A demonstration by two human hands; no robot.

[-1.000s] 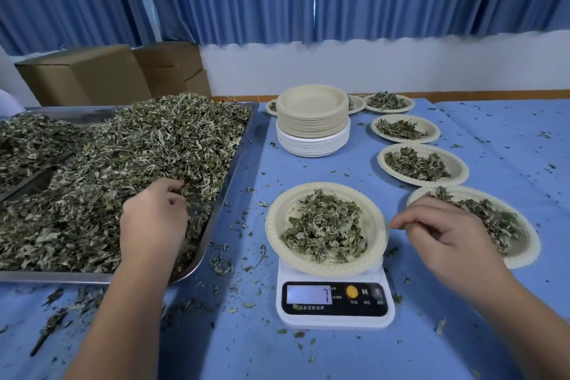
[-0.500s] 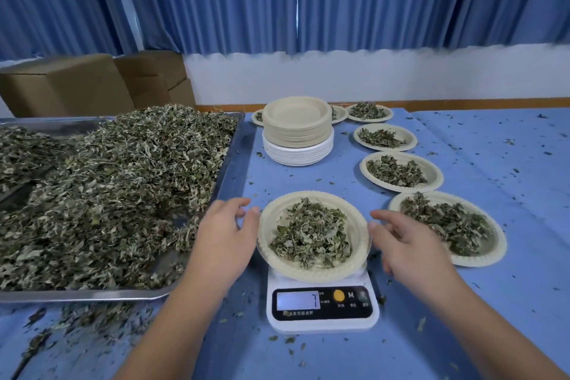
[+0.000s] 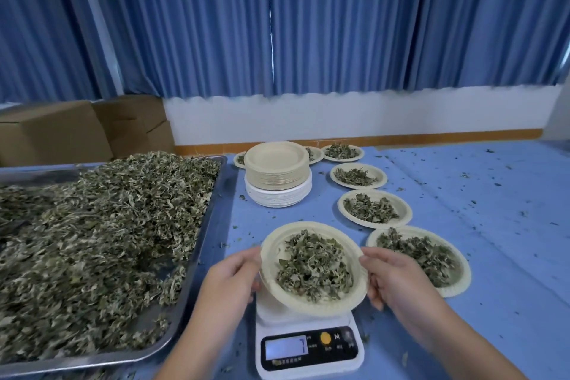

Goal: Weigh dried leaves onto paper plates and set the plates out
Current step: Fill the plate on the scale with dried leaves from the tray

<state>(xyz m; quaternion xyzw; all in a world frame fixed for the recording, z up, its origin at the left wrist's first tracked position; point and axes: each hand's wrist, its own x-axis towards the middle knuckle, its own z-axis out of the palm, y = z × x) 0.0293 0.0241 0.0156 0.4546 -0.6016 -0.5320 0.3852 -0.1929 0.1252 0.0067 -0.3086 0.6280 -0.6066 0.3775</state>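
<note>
Both hands now gripping weighed plate (image 3: 308, 227) by opposite rims. Left hand (image 3: 229, 279) curling fingers round left edge. Right hand (image 3: 398, 281) pinching right edge, thumb on top, fingers tucking beneath. Plate tilting, riding just above scale (image 3: 310, 348), dried leaves (image 3: 313, 267) heaping in its middle. I'm judging weighing done, set-out starting, probably heading beside nearest filled plate (image 3: 462, 281). Half second ago, hands only closing in, plate sitting flat. Second ago, left hand digging in tray (image 3: 216, 194).
</note>
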